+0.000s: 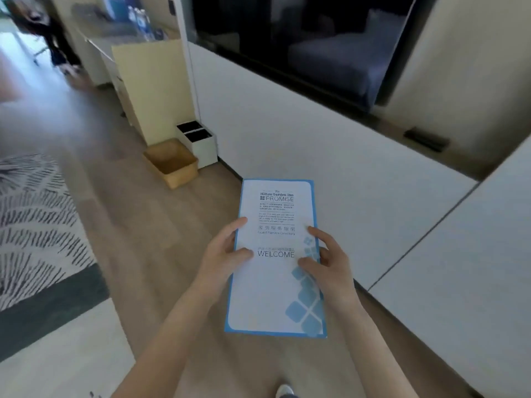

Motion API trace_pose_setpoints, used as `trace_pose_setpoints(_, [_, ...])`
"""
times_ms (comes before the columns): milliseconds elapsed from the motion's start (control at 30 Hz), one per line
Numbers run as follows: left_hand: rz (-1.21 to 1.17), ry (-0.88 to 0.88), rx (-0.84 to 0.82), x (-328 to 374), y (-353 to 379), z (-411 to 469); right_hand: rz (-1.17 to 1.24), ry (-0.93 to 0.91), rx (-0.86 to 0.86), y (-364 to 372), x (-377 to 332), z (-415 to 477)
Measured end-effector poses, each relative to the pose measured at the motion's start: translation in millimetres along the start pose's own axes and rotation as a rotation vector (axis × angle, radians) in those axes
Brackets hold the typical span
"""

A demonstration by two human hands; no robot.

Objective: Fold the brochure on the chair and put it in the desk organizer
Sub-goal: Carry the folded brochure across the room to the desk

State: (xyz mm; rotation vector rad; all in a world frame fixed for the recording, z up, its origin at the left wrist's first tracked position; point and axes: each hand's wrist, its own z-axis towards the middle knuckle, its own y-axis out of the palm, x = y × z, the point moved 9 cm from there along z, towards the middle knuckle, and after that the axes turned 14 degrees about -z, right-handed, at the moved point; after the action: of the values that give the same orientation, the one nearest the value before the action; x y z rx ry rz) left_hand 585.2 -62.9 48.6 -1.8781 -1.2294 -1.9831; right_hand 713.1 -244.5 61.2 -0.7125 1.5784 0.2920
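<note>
At far left a patterned rug (pixel 31 225) lies on the wooden floor (pixel 143 239), and further along stand a wicker basket (pixel 172 163) and a white two-slot bin (pixel 199 142) against the cream cabinet (pixel 155 90). The left hand (pixel 222 254) grips the left long edge of the brochure (pixel 275 285), thumb laid over the printed face near the word WELCOME, fingers curled round behind. The brochure is held in the air over the floor, already a narrow folded panel by the look of it, its long axis running straight away from the body, title end farthest out. The right hand (pixel 327 259) closes on the right long edge the same way, thumb on top, fingers mostly hidden beneath. Both hands sit level with each other about the panel's middle, so neither is nearer. No desk organizer can be picked out with certainty; the blurred desk (pixel 115 38) lies far ahead to the left, so the carry likely goes that way, the short title edge leading
</note>
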Motion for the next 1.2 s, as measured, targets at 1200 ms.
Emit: trace_pose_setpoints(1200, [-0.084, 0.345, 0.775, 311.4, -535.3, 458.2, -0.164, -0.203, -0.838, 691.1, -231.0, 581.6])
